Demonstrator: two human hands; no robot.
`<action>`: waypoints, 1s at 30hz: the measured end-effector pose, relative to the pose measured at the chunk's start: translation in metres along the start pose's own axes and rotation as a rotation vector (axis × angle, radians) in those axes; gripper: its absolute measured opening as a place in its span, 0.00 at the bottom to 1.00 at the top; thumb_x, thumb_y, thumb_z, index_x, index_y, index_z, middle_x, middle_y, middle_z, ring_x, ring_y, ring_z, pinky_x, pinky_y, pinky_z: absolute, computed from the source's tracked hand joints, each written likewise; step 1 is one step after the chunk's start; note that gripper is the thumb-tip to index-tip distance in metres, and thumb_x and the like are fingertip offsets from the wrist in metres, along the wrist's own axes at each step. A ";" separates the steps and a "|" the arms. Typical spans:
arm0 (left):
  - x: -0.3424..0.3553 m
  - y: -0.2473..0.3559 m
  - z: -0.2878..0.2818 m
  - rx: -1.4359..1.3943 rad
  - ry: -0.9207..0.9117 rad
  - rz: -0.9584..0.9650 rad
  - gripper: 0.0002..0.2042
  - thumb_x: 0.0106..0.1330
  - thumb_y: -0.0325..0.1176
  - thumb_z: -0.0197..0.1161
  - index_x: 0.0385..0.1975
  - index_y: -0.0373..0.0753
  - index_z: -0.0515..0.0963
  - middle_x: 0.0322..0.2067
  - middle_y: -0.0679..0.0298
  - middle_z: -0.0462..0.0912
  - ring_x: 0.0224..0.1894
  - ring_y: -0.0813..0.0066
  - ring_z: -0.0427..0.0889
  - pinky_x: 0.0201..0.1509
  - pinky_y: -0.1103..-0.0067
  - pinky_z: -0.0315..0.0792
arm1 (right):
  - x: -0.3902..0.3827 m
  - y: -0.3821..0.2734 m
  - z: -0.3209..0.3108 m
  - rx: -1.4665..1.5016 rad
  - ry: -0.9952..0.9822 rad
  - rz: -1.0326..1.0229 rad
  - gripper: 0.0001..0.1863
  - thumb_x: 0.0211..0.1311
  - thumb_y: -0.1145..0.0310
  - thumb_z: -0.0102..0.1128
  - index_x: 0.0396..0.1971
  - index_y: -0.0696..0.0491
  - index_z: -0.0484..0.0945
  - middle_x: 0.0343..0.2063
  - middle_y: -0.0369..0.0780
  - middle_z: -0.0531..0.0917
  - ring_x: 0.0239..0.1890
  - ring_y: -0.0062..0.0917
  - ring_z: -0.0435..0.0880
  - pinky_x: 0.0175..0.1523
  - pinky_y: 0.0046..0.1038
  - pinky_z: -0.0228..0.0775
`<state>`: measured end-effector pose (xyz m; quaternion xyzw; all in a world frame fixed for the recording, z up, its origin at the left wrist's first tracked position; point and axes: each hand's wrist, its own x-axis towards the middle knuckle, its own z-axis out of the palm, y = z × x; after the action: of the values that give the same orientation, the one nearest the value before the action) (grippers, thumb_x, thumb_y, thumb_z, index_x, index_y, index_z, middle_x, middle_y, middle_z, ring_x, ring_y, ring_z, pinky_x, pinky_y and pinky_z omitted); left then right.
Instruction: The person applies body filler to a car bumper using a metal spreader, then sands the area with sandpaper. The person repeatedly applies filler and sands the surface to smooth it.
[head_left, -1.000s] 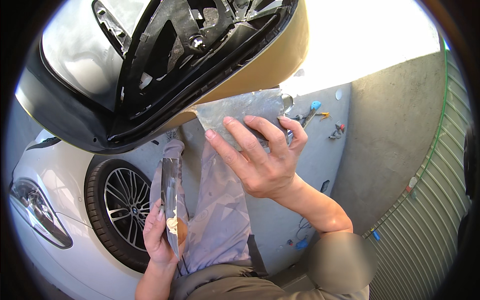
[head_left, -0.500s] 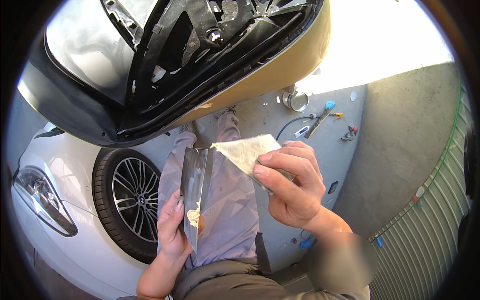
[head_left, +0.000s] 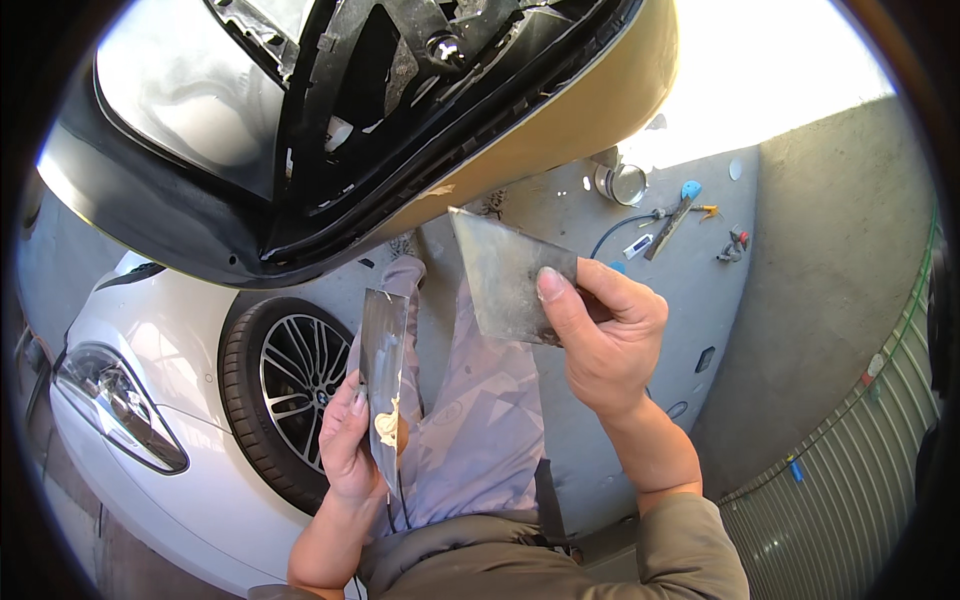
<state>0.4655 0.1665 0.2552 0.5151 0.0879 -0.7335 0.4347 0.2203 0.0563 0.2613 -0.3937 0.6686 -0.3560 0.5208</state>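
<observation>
My left hand grips a narrow dark flat plate upright over my legs. A dab of beige putty sticks to its lower part. In my right hand is a thin grey putty spreader, pinched with the thumb on the face toward me; the other fingers are mostly behind it. Its pointed upper left corner lies, in the picture, just below the beige car bumper. A small pale putty smear marks the bumper's lower edge. Whether spreader and bumper touch, I cannot tell.
A white car with a black-spoked wheel stands to the left. On the grey floor at right lie an open can, a hose with a blue-ended tool and a small red-topped item. A corrugated metal wall curves at far right.
My right hand has turned the spreader over: its pale, putty-covered face has given way to a grey one. Spreader and hand have risen toward the bumper. My left hand holds its plate much as before.
</observation>
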 end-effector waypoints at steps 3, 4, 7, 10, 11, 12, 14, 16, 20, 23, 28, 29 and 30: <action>-0.001 -0.004 -0.014 -0.013 -0.068 0.045 0.20 0.84 0.34 0.52 0.69 0.30 0.71 0.14 0.68 0.68 0.12 0.80 0.62 0.19 0.78 0.54 | 0.010 0.011 0.021 -0.056 0.089 -0.109 0.08 0.68 0.78 0.73 0.42 0.67 0.89 0.25 0.37 0.86 0.27 0.15 0.81 0.33 0.20 0.73; -0.001 -0.004 -0.017 -0.015 -0.086 0.056 0.20 0.84 0.35 0.52 0.69 0.30 0.71 0.13 0.69 0.67 0.12 0.80 0.62 0.19 0.78 0.53 | 0.010 0.015 0.027 -0.068 0.129 -0.080 0.07 0.67 0.78 0.73 0.42 0.67 0.89 0.25 0.37 0.86 0.26 0.15 0.81 0.32 0.20 0.73; 0.000 0.001 -0.019 -0.012 -0.110 0.064 0.21 0.84 0.36 0.53 0.69 0.29 0.71 0.11 0.69 0.65 0.11 0.81 0.61 0.19 0.79 0.51 | 0.010 0.028 0.036 -0.054 0.050 -0.124 0.06 0.66 0.78 0.74 0.40 0.65 0.90 0.24 0.38 0.86 0.26 0.15 0.81 0.32 0.21 0.73; 0.006 0.005 -0.004 0.017 -0.054 0.046 0.21 0.84 0.37 0.53 0.68 0.29 0.71 0.12 0.69 0.66 0.12 0.81 0.62 0.20 0.79 0.52 | -0.002 0.033 0.031 -0.131 0.009 -0.263 0.10 0.61 0.80 0.75 0.43 0.62 0.91 0.27 0.40 0.87 0.26 0.23 0.84 0.31 0.25 0.75; 0.008 0.007 0.002 0.036 -0.011 0.038 0.22 0.84 0.38 0.53 0.68 0.29 0.71 0.12 0.69 0.66 0.12 0.81 0.63 0.20 0.80 0.53 | -0.007 0.033 0.027 -0.196 0.005 -0.334 0.12 0.60 0.80 0.75 0.44 0.61 0.91 0.27 0.40 0.87 0.25 0.25 0.84 0.31 0.26 0.76; 0.010 0.002 0.012 0.010 0.083 0.064 0.22 0.84 0.38 0.53 0.68 0.29 0.71 0.12 0.69 0.66 0.13 0.81 0.63 0.21 0.80 0.54 | -0.014 0.033 0.026 -0.205 -0.007 -0.511 0.18 0.53 0.81 0.76 0.46 0.58 0.92 0.34 0.39 0.88 0.32 0.28 0.87 0.40 0.32 0.85; 0.011 -0.003 0.027 0.004 0.624 -0.014 0.22 0.84 0.39 0.52 0.68 0.29 0.70 0.12 0.69 0.67 0.14 0.82 0.64 0.23 0.81 0.56 | -0.028 0.037 0.027 -0.235 -0.191 -0.848 0.17 0.56 0.81 0.74 0.47 0.57 0.92 0.40 0.40 0.87 0.39 0.28 0.86 0.50 0.36 0.89; 0.011 0.001 0.030 -0.110 0.662 -0.027 0.21 0.85 0.37 0.51 0.69 0.30 0.69 0.15 0.68 0.70 0.16 0.81 0.67 0.24 0.81 0.58 | -0.039 0.046 0.034 -0.295 -0.295 -1.041 0.19 0.54 0.80 0.73 0.48 0.54 0.92 0.45 0.40 0.83 0.51 0.30 0.83 0.64 0.48 0.88; 0.003 0.019 0.005 -0.126 -0.246 0.094 0.20 0.84 0.34 0.52 0.69 0.33 0.70 0.18 0.63 0.73 0.13 0.74 0.67 0.20 0.78 0.59 | -0.030 0.080 0.037 -0.339 -0.012 -0.846 0.20 0.56 0.70 0.70 0.50 0.52 0.92 0.43 0.36 0.84 0.43 0.33 0.84 0.62 0.47 0.86; -0.003 0.018 -0.015 -0.037 -0.186 0.024 0.20 0.83 0.34 0.53 0.70 0.33 0.69 0.20 0.64 0.74 0.14 0.76 0.68 0.19 0.78 0.59 | -0.007 0.094 0.040 -0.469 0.174 -0.889 0.20 0.57 0.68 0.70 0.50 0.47 0.93 0.46 0.35 0.86 0.45 0.31 0.83 0.58 0.43 0.85; -0.003 0.012 -0.020 -0.035 -0.185 -0.003 0.21 0.84 0.33 0.52 0.71 0.33 0.70 0.18 0.65 0.72 0.14 0.77 0.66 0.19 0.78 0.58 | 0.039 0.105 0.073 -0.499 0.533 -0.907 0.19 0.55 0.64 0.73 0.49 0.39 0.95 0.52 0.28 0.87 0.52 0.28 0.81 0.58 0.37 0.66; -0.003 0.013 -0.019 -0.029 -0.181 0.006 0.21 0.84 0.34 0.51 0.71 0.33 0.70 0.17 0.65 0.71 0.13 0.77 0.65 0.19 0.78 0.57 | 0.042 0.108 0.078 -0.478 0.565 -0.904 0.19 0.55 0.64 0.73 0.49 0.39 0.95 0.52 0.28 0.87 0.52 0.28 0.80 0.58 0.37 0.66; -0.003 0.014 -0.018 -0.062 -0.191 0.021 0.21 0.84 0.34 0.51 0.72 0.33 0.70 0.16 0.65 0.70 0.13 0.77 0.64 0.19 0.77 0.56 | 0.045 0.110 0.084 -0.468 0.576 -0.891 0.19 0.55 0.64 0.73 0.49 0.38 0.95 0.53 0.28 0.87 0.52 0.28 0.80 0.58 0.37 0.66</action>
<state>0.4879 0.1698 0.2537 0.4302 0.0635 -0.7716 0.4643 0.2781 0.0588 0.1278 -0.6290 0.6141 -0.4763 0.0172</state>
